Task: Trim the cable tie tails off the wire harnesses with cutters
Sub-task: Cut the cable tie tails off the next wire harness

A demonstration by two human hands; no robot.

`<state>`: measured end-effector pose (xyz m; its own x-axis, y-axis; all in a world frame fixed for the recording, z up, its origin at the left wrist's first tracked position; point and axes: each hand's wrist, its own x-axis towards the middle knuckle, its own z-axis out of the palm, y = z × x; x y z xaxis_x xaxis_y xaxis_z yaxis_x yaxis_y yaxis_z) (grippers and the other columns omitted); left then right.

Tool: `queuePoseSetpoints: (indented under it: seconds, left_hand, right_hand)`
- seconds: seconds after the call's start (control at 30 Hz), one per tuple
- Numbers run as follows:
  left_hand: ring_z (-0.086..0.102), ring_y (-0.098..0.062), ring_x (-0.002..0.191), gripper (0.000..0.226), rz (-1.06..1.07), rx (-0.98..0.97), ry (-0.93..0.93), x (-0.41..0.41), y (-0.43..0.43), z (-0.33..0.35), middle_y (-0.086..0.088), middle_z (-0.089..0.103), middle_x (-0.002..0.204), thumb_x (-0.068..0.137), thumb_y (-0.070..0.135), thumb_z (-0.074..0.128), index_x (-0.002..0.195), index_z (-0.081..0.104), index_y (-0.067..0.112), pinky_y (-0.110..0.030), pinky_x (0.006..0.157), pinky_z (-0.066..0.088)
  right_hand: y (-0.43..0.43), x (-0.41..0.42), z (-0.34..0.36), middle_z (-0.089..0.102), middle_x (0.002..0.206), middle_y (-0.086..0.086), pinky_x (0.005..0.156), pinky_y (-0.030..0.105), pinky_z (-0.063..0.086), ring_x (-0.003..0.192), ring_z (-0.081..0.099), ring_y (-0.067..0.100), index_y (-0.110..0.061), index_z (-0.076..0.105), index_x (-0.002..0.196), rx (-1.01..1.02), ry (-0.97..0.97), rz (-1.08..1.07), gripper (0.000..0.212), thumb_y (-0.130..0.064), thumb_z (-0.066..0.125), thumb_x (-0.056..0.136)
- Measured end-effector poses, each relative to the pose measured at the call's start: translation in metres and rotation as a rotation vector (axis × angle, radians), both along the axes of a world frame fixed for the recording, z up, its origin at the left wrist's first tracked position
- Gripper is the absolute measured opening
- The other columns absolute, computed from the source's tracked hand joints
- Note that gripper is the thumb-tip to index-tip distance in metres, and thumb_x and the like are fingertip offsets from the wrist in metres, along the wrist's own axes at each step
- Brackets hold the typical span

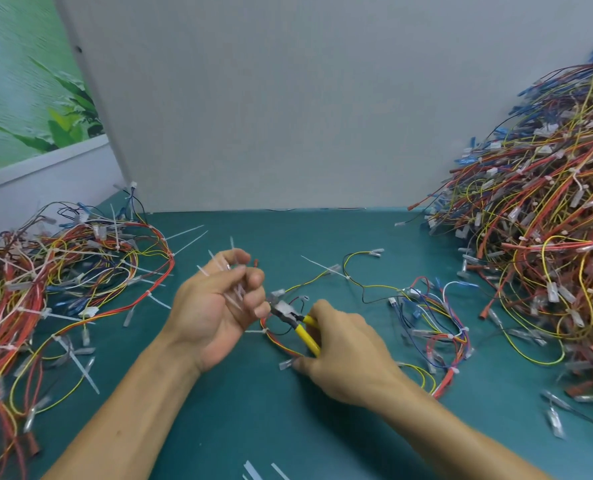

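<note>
My right hand (343,351) has its fingers wrapped round the yellow cutters (295,320), nose at the harness (442,336) lying mid-counter (253,410). My left hand (215,306) curls round cut tails (225,271). I'd snip flush at the tie head, clear of the wires. No bin shows.

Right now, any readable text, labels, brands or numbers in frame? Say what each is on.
No readable text in this view.
Cutters in the right hand: yellow handles, no brand legible.
Cable tie tails in the left hand: no print visible.
Connectors on the harness pile: too small and blurred.
Plant picture: no lettering.
</note>
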<state>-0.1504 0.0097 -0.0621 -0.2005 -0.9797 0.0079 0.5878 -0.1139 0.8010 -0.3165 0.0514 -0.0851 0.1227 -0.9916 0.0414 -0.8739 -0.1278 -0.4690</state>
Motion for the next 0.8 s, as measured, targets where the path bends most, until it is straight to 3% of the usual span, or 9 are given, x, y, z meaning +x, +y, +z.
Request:
queuePoseSetpoints:
  seconds: [0.1,0.17,0.23,0.33,0.4,0.5,0.57,0.67,0.8]
  left_hand:
    - [0.034,-0.011,0.038,0.027,0.075,0.053,-0.001,0.01,-0.006,0.001,-0.006,0.054,0.063,0.093,-0.001,0.035,0.081,0.051,0.017,-0.022,0.041,0.04]
    - [0.027,-0.008,0.037,0.03,0.127,0.024,-0.107,0.016,-0.009,0.002,-0.005,0.054,0.063,0.094,-0.003,0.034,0.079,0.051,0.017,-0.021,0.04,0.038]
    - [0.024,-0.006,0.036,0.029,0.174,-0.081,-0.313,0.021,-0.01,0.0,-0.004,0.052,0.061,0.091,-0.006,0.035,0.079,0.053,0.012,-0.018,0.038,0.031]
    - [0.032,-0.006,0.039,0.011,0.177,-0.323,-0.654,0.024,-0.005,-0.003,-0.003,0.054,0.057,0.076,0.0,0.053,0.075,0.063,0.005,-0.017,0.039,0.029]
    - [0.042,-0.004,0.047,0.014,0.077,-0.454,-0.832,0.022,0.0,-0.005,0.004,0.06,0.058,0.069,0.007,0.058,0.075,0.071,0.01,-0.014,0.047,0.033]
    - [0.04,-0.002,0.054,0.021,-0.113,-0.626,-1.054,0.009,0.006,-0.006,0.012,0.064,0.07,0.07,0.008,0.076,0.086,0.074,0.021,-0.013,0.053,0.032]
    - [0.05,-0.001,0.06,0.031,-0.172,-0.686,-1.108,-0.001,0.009,-0.009,0.014,0.068,0.081,0.071,0.001,0.081,0.091,0.075,0.023,-0.016,0.058,0.038]
    - [0.067,-0.004,0.088,0.021,-0.17,-0.742,-1.109,-0.006,0.01,-0.013,0.01,0.072,0.091,0.072,0.002,0.081,0.087,0.078,0.017,-0.017,0.08,0.049]
    - [0.065,0.007,0.08,0.017,-0.16,-0.68,-1.203,-0.008,0.009,-0.019,0.016,0.072,0.076,0.081,0.005,0.074,0.076,0.075,0.021,-0.011,0.077,0.045]
  right_hand:
    - [0.0,-0.006,-0.004,0.055,0.085,-0.001,0.068,0.037,0.045,0.085,0.051,0.032,-0.023,0.039,0.087,-0.014,-0.022,0.007,0.029,-0.035,0.064,0.082]
    - [-0.001,-0.017,-0.002,0.057,0.088,-0.001,0.07,0.036,0.047,0.087,0.053,0.03,-0.025,0.043,0.087,0.001,-0.041,0.047,0.021,-0.03,0.062,0.082]
    - [-0.002,-0.03,0.004,0.055,0.08,-0.008,0.066,0.033,0.044,0.081,0.052,0.021,-0.028,0.044,0.078,0.038,-0.071,0.101,0.022,-0.028,0.066,0.079]
    - [-0.003,-0.052,0.014,0.059,0.069,-0.01,0.063,0.031,0.047,0.065,0.053,0.008,-0.025,0.053,0.077,0.17,-0.213,0.193,0.021,-0.02,0.074,0.074]
    - [-0.001,-0.065,0.019,0.062,0.072,-0.008,0.062,0.031,0.05,0.063,0.056,0.009,-0.018,0.057,0.082,0.279,-0.372,0.261,0.02,-0.011,0.075,0.075]
    - [0.004,-0.078,0.02,0.062,0.077,-0.004,0.062,0.023,0.048,0.068,0.057,0.009,-0.011,0.058,0.086,0.374,-0.557,0.31,0.022,0.001,0.074,0.077]
    - [0.006,-0.082,0.022,0.062,0.077,-0.004,0.061,0.019,0.047,0.068,0.057,0.008,-0.01,0.057,0.086,0.402,-0.593,0.323,0.024,0.006,0.073,0.077]
    - [0.006,-0.084,0.022,0.061,0.076,-0.003,0.06,0.017,0.046,0.066,0.056,0.006,-0.01,0.057,0.086,0.405,-0.582,0.318,0.024,0.008,0.072,0.078]
    - [0.007,-0.081,0.025,0.062,0.074,-0.004,0.06,0.019,0.045,0.063,0.055,0.007,-0.012,0.058,0.085,0.367,-0.524,0.301,0.02,-0.001,0.074,0.079]
